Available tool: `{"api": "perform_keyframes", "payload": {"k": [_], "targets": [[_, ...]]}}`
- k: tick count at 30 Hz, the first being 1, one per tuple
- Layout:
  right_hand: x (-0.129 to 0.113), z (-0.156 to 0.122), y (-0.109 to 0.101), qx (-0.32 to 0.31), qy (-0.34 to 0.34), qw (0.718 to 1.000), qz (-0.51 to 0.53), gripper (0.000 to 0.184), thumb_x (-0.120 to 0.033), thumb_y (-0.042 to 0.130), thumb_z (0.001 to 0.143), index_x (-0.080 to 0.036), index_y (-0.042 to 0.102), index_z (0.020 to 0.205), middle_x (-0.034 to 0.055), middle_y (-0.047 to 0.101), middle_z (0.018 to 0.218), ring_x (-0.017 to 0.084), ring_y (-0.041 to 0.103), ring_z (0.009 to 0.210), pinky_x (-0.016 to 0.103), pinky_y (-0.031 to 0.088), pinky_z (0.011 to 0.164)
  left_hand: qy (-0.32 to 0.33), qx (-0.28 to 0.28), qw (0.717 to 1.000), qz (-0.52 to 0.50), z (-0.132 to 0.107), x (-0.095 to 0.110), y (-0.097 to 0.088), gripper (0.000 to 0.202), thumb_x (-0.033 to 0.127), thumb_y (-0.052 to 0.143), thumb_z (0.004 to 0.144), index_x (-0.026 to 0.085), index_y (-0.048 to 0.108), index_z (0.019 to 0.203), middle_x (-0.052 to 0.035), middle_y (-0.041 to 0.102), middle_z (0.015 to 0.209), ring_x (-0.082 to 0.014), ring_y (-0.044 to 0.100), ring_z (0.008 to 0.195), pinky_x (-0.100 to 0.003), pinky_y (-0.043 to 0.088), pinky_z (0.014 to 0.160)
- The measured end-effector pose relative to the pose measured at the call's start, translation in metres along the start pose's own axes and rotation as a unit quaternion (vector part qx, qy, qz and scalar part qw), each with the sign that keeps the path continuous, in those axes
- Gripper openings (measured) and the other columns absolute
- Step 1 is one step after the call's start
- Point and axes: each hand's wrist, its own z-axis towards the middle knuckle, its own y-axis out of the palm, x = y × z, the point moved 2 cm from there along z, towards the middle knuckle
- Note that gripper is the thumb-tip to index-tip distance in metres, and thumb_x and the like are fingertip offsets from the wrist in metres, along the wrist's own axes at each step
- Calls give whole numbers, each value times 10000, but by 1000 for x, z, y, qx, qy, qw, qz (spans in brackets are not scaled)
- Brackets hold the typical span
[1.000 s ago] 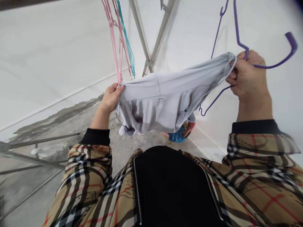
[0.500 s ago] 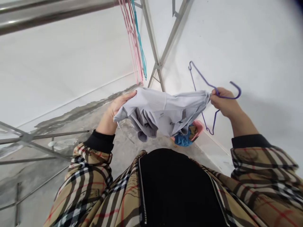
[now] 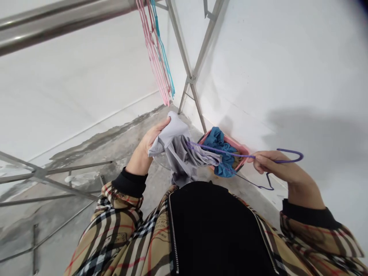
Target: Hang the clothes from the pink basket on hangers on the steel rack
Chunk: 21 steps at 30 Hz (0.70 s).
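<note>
My left hand [image 3: 151, 141] is closed on a bunched light grey garment [image 3: 181, 151] that hangs in front of my chest. My right hand [image 3: 271, 164] pinches a purple wire hanger [image 3: 235, 154] near its hook. The hanger's far end pokes into the grey cloth. Below and behind them a pink basket [image 3: 240, 150] on the floor holds blue and other clothes [image 3: 220, 147].
A metal drying rack crosses the top, with its bar [image 3: 63, 23] at upper left and crossed legs [image 3: 191, 80] in the corner. Pink and teal hangers [image 3: 158, 53] dangle from the bar. Lower rack rails [image 3: 51, 180] lie at left above the concrete floor. White walls close the corner.
The garment was stretched wide between both hands. Now my right hand has let go of the cloth, keeps only the hanger, and both hands have dropped lower with the garment bunched.
</note>
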Motion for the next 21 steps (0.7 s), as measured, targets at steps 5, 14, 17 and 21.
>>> {"api": "perform_keyframes", "payload": {"k": [5,14,17,21], "targets": [[-18,4,10,-47,-34,995,-78,520,-531,427,970,-193,567,600,31,588,628,148,552,644,291,447,697,-27,8,1000,-8,-9,2,15,471,502,474,954,110,636,1158,-66,741,799,-225,737,760,-373,620,791],[-12,64,84,47,-66,993,85,478,-596,445,938,-179,640,807,-27,493,524,117,462,482,266,397,505,207,-143,798,547,-42,-32,61,331,415,497,950,151,681,1029,-83,718,957,-193,685,853,-280,552,763],[-8,72,89,44,-103,985,134,456,-581,464,939,-174,635,827,-41,471,517,105,440,469,261,405,505,330,-133,533,768,-55,-32,65,249,276,468,968,215,680,1083,-90,678,1164,-178,666,920,-269,521,775],[-22,69,82,11,-143,984,108,409,-506,440,978,-174,653,870,-29,505,549,115,518,538,252,452,554,441,-38,334,833,-66,-12,59,218,217,550,933,301,692,1075,-80,626,1284,-227,625,1036,-359,491,863]]}}
